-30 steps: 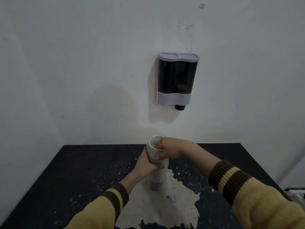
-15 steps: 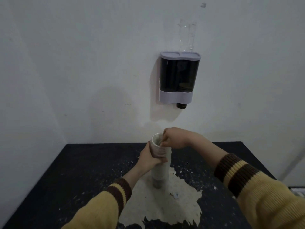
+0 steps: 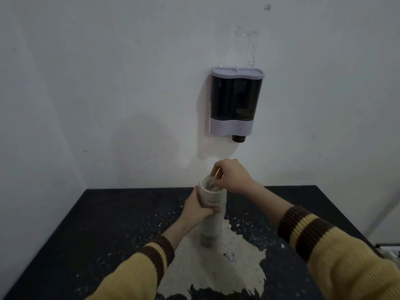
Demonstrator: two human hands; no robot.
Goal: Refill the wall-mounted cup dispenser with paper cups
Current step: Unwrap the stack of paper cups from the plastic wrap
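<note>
Paper cups (image 3: 213, 197): stacked upright on black table (image 3: 112, 213), below the dispenser (image 3: 236, 100), well apart.
Left hand (image 3: 198, 207): wraps the stack, steadying it.
Right hand (image 3: 231, 177): pinches at the top rim, probably freeing cups.

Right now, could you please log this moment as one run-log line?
left hand: grips cup stack | right hand: pinches its rim | dispenser: lid on

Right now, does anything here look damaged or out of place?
The black tabletop has a large pale patch where its surface looks worn away, white flecks scattered around; the stack of white paper cups, gripped by the left hand, stands at its far edge. Smeared residue marks the wall above the grey-and-dark cup dispenser.
</note>
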